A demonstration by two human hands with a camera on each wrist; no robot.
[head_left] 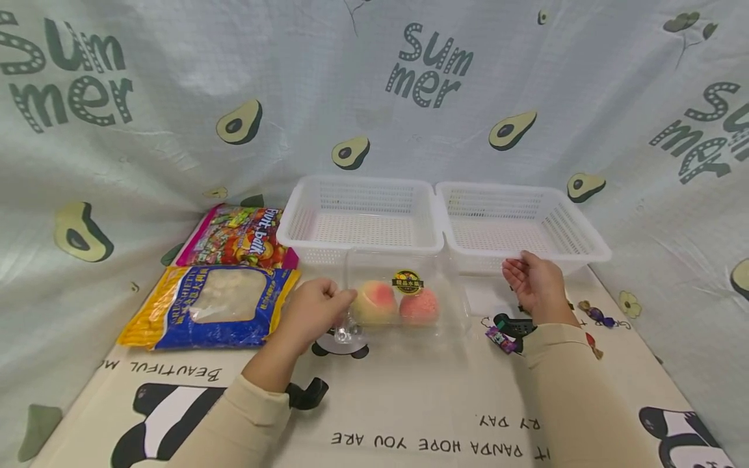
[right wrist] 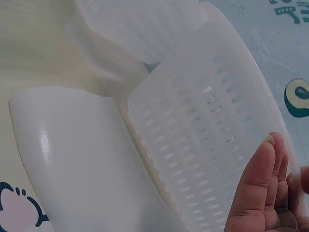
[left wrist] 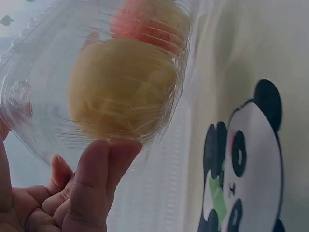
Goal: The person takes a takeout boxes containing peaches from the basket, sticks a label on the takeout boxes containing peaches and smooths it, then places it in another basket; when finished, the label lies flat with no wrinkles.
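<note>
My left hand [head_left: 318,312] pinches the near left corner of a clear plastic clamshell box [head_left: 450,305], with two peaches [head_left: 376,300] inside. In the left wrist view, the thumb and forefinger of that hand [left wrist: 82,193] grip the box's edge just under a yellow peach [left wrist: 123,87]. A black and gold label [head_left: 407,281] is on the lid. My right hand [head_left: 538,286] is held at the front rim of the right white basket [head_left: 526,260], fingers loosely bent with nothing in them. In the right wrist view its fingertips overlap the basket's wall [right wrist: 193,135].
A second white basket [head_left: 363,247] stands left of the first. At left lie a blue and yellow pasta bag [head_left: 228,331] and a pink candy bag [head_left: 246,240]. Wrapped candies [head_left: 502,339] lie around the right forearm. A white sheet [right wrist: 77,159] lies before the right basket.
</note>
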